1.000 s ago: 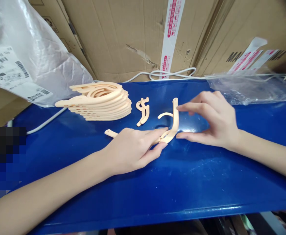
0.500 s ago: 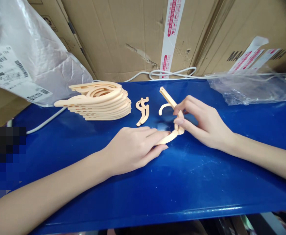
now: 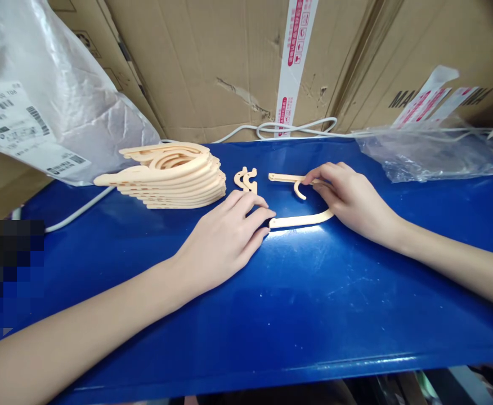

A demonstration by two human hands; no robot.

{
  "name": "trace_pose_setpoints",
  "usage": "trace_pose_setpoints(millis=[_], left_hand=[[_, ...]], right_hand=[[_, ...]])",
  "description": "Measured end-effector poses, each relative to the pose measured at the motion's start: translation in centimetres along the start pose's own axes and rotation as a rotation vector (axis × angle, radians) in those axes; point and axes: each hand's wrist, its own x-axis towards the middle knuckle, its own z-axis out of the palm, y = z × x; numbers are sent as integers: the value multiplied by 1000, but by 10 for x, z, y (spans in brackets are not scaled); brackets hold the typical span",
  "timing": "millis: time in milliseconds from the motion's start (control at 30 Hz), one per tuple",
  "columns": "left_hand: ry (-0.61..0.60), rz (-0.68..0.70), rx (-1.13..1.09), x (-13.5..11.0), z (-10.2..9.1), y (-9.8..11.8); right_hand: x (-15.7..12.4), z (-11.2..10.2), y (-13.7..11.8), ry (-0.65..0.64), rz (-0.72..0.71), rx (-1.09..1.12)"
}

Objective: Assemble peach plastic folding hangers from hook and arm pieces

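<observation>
A cream plastic folding hanger [image 3: 299,221] lies on the blue table, its two arms pointing left and its curved hook between them. My right hand [image 3: 348,197] is closed around its middle joint, which the fingers partly hide. At the tip of the near arm is my left hand [image 3: 232,239], fingers bent and apart; the index fingertip and thumb are beside that tip, and contact is hard to make out. Just beyond the left fingers lie small cream hook pieces [image 3: 246,179], partly covered by that hand.
Left of the hook pieces rises a stack of cream hangers [image 3: 179,180]. A silver-white mailing bag [image 3: 90,107] leans at back left. Cardboard boxes [image 3: 213,62] line the back, with a white cable [image 3: 297,128] along them. Clear plastic wrap [image 3: 411,154] lies at back right.
The hanger has turned and moved right, its arms now both pointing left. My left hand has slid off the near arm to its tip, slightly closer to the hook pieces.
</observation>
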Motion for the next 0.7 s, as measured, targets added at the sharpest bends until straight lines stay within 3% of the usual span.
trace_pose_setpoints(millis=[367,700], left_hand=[[-99,-141,13,-3,4,0],[12,18,233,-1,-6,1]], right_hand=[[3,2,16,26,-63,-69],[3,-3,7,42,-113,-110]])
